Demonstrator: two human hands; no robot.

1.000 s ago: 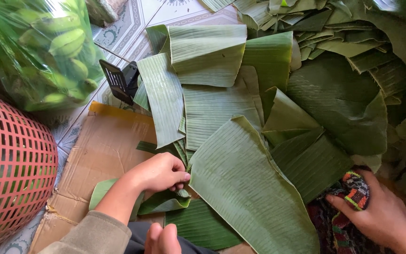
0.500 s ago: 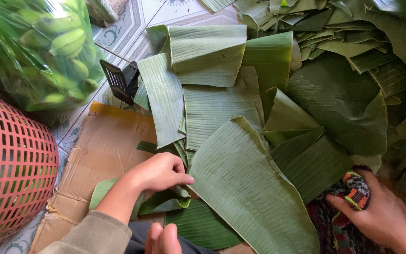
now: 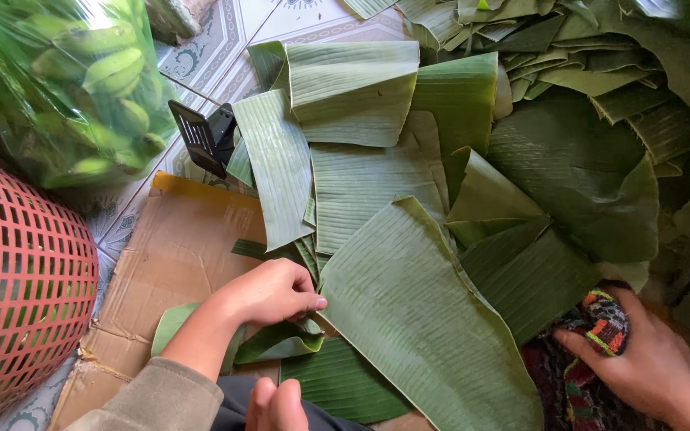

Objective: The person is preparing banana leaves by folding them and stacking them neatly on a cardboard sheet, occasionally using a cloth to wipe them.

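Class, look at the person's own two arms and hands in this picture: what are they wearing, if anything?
Both hands are bare: no gloves, rings or watch show. The left hand comes out of a loose, greyish-beige long sleeve ending above the wrist. The right hand shows no sleeve up to the picture's edge.

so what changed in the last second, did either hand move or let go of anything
Almost nothing visibly changed. The left hand stays on the folded leaf piece at the edge of the large banana leaf, having shifted at most a hair. The right hand keeps its grip on the multicoloured cloth. Nothing was picked up or let go; the leaf pile, cardboard and red basket lie as before.
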